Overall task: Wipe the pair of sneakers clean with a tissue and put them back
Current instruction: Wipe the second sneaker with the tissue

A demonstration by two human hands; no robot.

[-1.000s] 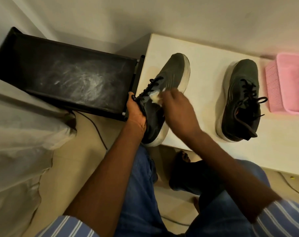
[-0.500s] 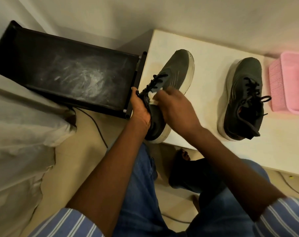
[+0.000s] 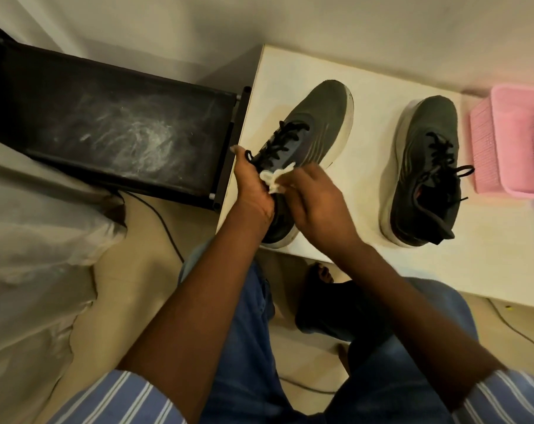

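Two dark grey sneakers with white soles and black laces are on the white table [image 3: 360, 87]. The left sneaker [image 3: 314, 123] is tilted on its side at the table's front left corner. My left hand [image 3: 253, 191] grips it at the collar by the laces. My right hand [image 3: 317, 200] pinches a crumpled white tissue [image 3: 275, 179] against the sneaker's side near the opening. The right sneaker [image 3: 424, 166] stands upright on the table, apart from both hands.
A pink plastic basket [image 3: 516, 139] sits at the table's right edge. A dusty black rack [image 3: 106, 133] stands left of the table, with a cable [image 3: 168, 228] on the floor. White fabric [image 3: 36, 240] lies at far left. My knees and a bare foot are below the table edge.
My right hand with the tissue has slid back along the sneaker's side toward the heel opening. My left hand keeps its grip. The right sneaker has not moved.
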